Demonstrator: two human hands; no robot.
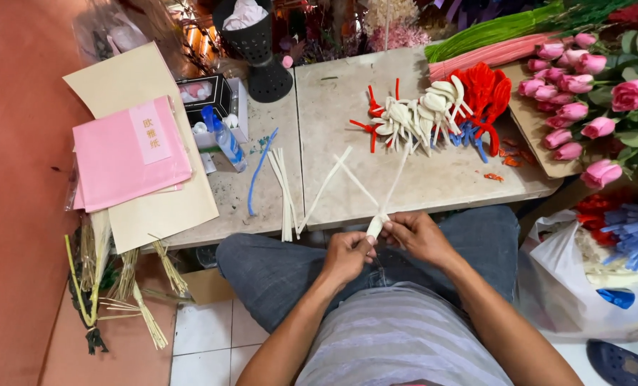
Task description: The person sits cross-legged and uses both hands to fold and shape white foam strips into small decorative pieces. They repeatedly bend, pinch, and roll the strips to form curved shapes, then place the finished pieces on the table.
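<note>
Stone-topped desk (412, 179) low before a seated person, flower stock crowding its far edge. Both hands meet over the lap at the desk's near edge. Left hand (347, 254) grips the bunched lower end of a white pipe-cleaner bundle (376, 223), fingers closed around it. Right hand (417, 236) pinches the same bundle just beside the left. Loose stem ends fan upward over the desk. Pile of finished white and red pipe-cleaner shapes (440, 107) lies farther back; pink roses (583, 93) at right; white strips (284, 189) and a blue pipe cleaner (260, 171) at left.
</note>
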